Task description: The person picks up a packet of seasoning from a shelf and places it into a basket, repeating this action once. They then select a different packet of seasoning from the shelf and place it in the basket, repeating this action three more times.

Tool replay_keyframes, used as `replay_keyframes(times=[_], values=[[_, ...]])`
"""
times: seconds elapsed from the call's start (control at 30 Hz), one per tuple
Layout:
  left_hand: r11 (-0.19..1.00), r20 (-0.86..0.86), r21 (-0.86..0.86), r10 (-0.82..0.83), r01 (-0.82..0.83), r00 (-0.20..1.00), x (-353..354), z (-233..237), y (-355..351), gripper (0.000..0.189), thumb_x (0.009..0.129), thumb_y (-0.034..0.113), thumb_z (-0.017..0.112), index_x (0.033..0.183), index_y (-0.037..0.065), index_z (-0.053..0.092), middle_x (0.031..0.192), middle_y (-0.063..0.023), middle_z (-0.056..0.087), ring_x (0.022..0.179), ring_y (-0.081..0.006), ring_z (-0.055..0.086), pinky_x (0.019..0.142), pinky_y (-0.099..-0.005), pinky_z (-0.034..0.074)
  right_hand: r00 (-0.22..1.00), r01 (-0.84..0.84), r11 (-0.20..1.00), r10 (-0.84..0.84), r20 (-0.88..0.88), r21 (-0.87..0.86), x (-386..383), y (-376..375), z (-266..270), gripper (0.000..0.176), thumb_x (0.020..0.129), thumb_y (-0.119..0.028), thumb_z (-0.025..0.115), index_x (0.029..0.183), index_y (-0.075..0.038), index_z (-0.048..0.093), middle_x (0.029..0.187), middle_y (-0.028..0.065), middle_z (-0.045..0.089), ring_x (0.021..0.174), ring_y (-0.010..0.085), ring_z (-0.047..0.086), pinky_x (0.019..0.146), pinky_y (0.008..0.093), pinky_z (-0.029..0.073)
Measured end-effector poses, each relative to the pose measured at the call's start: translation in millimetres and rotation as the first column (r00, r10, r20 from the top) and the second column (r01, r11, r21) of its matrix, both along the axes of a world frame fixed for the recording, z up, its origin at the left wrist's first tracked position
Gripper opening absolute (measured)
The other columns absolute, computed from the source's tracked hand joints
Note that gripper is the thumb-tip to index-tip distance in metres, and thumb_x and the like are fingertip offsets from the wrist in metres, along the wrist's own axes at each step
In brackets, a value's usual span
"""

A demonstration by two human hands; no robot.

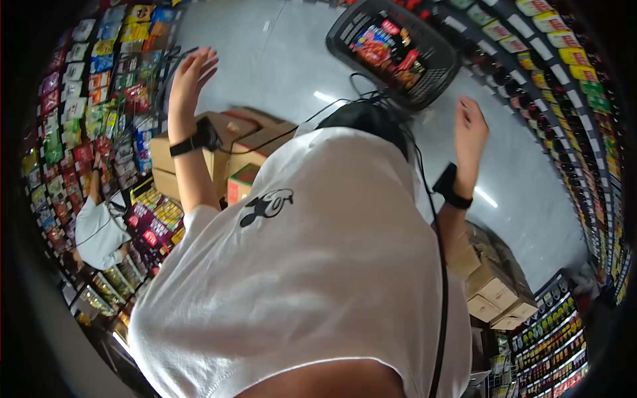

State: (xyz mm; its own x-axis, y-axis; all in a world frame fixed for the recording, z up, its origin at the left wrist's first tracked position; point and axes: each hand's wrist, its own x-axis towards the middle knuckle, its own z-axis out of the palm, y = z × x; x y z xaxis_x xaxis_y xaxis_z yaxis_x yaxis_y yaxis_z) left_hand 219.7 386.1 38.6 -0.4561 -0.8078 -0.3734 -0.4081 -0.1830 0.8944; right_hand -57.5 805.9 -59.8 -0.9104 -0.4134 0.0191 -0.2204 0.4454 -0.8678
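Observation:
My left hand [192,69] is raised with its fingers spread and holds nothing. It hangs over the grey floor beside a stack of cardboard boxes [219,149]. My right hand [471,126] is also lifted, fingers apart and empty, just right of a black shopping basket [434,73] filled with red snack packets. Each wrist carries a black band with a small device. My white T-shirt [312,278] with a black print fills the lower middle of the view, and black cables run across it.
Shelves of snack packets [99,86] line the left side, and shelves of bottles [564,86] the right. A person in white [99,229] crouches at the left shelves. More cardboard boxes [494,288] are stacked at the lower right. Grey aisle floor [279,46] lies between.

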Motion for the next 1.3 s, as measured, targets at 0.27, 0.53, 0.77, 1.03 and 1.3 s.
replay_keyframes(times=[0.27, 0.53, 0.77, 1.03, 1.3], values=[[0.965, 0.077, 0.247, -0.110, 0.088, 0.991, 6, -62, -34, 0.036, 0.090, 0.017, 0.050, 0.119, -0.004, 0.046, 0.120, -0.0162, 0.052, 0.112, -0.0257, 0.050, 0.096, -0.0359, 0.041, 0.960, 0.247, 0.841, -0.279, -0.006, 0.481, 105, 132, -45, 0.019, 0.086, -0.018, 0.056, 0.099, -0.007, 0.061, 0.082, 0.0104, 0.065, 0.062, 0.0193, 0.061, 0.057, 0.0304, 0.047], [0.913, 0.104, 0.379, -0.206, 0.153, 0.973, -6, -94, -19, 0.039, 0.090, 0.017, 0.049, 0.122, -0.004, 0.043, 0.124, -0.0173, 0.048, 0.115, -0.0272, 0.047, 0.098, -0.0365, 0.040, 0.930, 0.285, 0.753, -0.367, 0.020, 0.594, 125, 119, -13, 0.019, 0.086, -0.018, 0.054, 0.100, -0.007, 0.061, 0.084, 0.0115, 0.066, 0.071, 0.0215, 0.064, 0.061, 0.0306, 0.049], [0.924, -0.066, 0.322, -0.196, 0.207, 0.978, 28, -90, -98, 0.041, 0.089, 0.022, 0.050, 0.121, -0.003, 0.044, 0.125, -0.0154, 0.048, 0.115, -0.0300, 0.047, 0.100, -0.0406, 0.038, 0.967, 0.168, 0.733, -0.254, 0.036, 0.659, 114, 124, -30, 0.019, 0.085, -0.019, 0.054, 0.099, -0.007, 0.060, 0.087, 0.0116, 0.065, 0.072, 0.0234, 0.064, 0.063, 0.0317, 0.049], [0.899, 0.531, -0.424, 0.148, 0.111, 0.834, 110, 174, -196, 0.046, 0.093, 0.016, 0.031, 0.137, 0.004, 0.027, 0.143, -0.0062, 0.026, 0.130, -0.0181, 0.027, 0.107, -0.0300, 0.018, 0.986, 0.164, 0.869, -0.150, -0.068, 0.466, 58, 70, -20, 0.018, 0.084, -0.014, 0.055, 0.097, -0.003, 0.060, 0.088, 0.0143, 0.064, 0.071, 0.0260, 0.063, 0.064, 0.0322, 0.049], [0.821, 0.389, -0.538, 0.041, 0.191, 0.920, 149, 229, -103, 0.044, 0.095, 0.017, 0.029, 0.137, 0.004, 0.028, 0.142, -0.0063, 0.027, 0.130, -0.0178, 0.027, 0.109, -0.0307, 0.018, 0.997, -0.073, 0.940, 0.063, 0.042, 0.334, 63, -14, -12, 0.021, 0.086, -0.017, 0.055, 0.102, -0.004, 0.060, 0.091, 0.0125, 0.065, 0.076, 0.0205, 0.063, 0.070, 0.0291, 0.049]])
